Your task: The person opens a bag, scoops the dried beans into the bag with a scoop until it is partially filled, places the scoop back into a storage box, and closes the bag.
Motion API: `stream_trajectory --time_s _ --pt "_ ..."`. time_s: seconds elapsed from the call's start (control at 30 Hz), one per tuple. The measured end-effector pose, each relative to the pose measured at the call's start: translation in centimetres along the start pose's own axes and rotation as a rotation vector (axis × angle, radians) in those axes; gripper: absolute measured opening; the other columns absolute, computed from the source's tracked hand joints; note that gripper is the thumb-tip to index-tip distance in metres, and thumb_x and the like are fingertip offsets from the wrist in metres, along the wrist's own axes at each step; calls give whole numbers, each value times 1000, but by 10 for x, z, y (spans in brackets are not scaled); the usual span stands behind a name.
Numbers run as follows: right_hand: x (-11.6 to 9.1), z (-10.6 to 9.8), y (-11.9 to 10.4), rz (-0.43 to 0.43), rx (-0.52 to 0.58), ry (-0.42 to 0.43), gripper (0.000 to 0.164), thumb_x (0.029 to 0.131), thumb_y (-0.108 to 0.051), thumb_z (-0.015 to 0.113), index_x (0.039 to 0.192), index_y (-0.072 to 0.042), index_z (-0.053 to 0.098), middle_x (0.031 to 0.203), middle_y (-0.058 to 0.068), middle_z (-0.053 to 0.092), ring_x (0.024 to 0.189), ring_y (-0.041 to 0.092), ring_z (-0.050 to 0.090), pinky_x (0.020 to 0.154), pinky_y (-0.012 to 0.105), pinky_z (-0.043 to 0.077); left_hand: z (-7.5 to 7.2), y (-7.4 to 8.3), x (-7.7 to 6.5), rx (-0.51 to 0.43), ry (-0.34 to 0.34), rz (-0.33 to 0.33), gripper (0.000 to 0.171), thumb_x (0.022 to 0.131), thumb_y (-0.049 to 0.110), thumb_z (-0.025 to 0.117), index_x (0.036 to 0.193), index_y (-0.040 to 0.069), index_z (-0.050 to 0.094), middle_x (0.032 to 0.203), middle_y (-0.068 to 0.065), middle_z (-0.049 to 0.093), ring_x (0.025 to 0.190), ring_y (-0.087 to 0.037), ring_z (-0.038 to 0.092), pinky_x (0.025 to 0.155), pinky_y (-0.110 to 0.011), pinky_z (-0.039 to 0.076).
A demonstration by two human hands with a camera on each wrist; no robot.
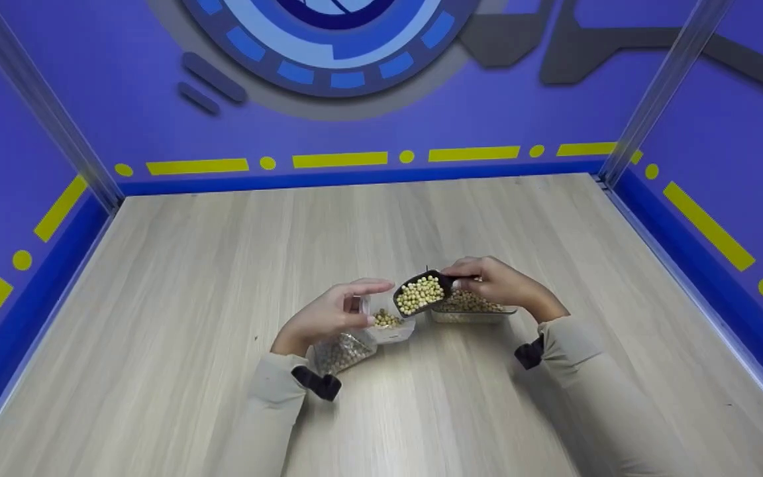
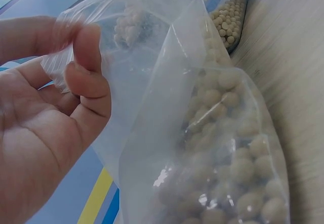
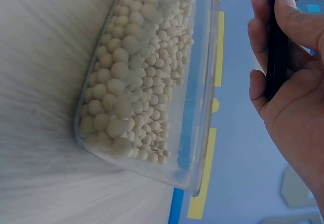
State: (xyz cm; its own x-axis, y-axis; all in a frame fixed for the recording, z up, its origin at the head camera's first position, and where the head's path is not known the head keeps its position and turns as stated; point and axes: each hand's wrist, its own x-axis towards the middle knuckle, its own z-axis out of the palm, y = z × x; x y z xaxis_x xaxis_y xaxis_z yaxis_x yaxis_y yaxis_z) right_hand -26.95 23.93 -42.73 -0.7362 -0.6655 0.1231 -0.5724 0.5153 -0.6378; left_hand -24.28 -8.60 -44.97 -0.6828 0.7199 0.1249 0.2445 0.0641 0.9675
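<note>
My left hand (image 1: 328,311) holds open the mouth of a clear zip bag (image 1: 345,352), its fingers pinching the upper edge in the left wrist view. Small round beige balls (image 2: 248,168) fill the lower part of the bag. My right hand (image 1: 504,286) grips the handle of a black scoop (image 1: 447,283), which is loaded with yellowish balls (image 1: 419,295) and tilts toward the bag's mouth. Below the right hand stands a clear plastic container (image 3: 177,176) with many more of these balls.
The wood-grain tabletop (image 1: 222,265) lies under the bag and container. Blue panels with yellow marks (image 1: 340,159) enclose the back and both sides, joined by metal posts (image 1: 660,86) at the corners. Dark straps (image 1: 316,383) sit on both sleeves.
</note>
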Motion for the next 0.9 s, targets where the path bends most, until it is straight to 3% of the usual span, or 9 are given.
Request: stream_trajectory --time_s 0.23,0.67,0.9 --pt "0 -2 -5 -14 -38 -3 31 93 -2 57 123 3 63 118 20 66 112 36 60 94 47 48 0 0 0 -19 -2 2 59 83 -3 62 139 -6 45 148 -21 38 71 -2 47 69 -15 46" --pt "1 -6 -11 -36 -101 -16 30 91 -1 58 120 3 65 116 20 67 111 35 61 95 46 48 1 -1 -1 -4 0 15 58 83 -4 61 138 -7 45 147 -21 40 74 -3 47 72 -16 46" --pt "2 -8 -13 -56 -130 -30 30 91 0 58 120 2 66 115 18 67 108 34 62 93 46 49 1 0 0 -18 -17 -9 59 83 -3 60 140 -6 43 148 -22 38 71 -2 46 66 -16 44"
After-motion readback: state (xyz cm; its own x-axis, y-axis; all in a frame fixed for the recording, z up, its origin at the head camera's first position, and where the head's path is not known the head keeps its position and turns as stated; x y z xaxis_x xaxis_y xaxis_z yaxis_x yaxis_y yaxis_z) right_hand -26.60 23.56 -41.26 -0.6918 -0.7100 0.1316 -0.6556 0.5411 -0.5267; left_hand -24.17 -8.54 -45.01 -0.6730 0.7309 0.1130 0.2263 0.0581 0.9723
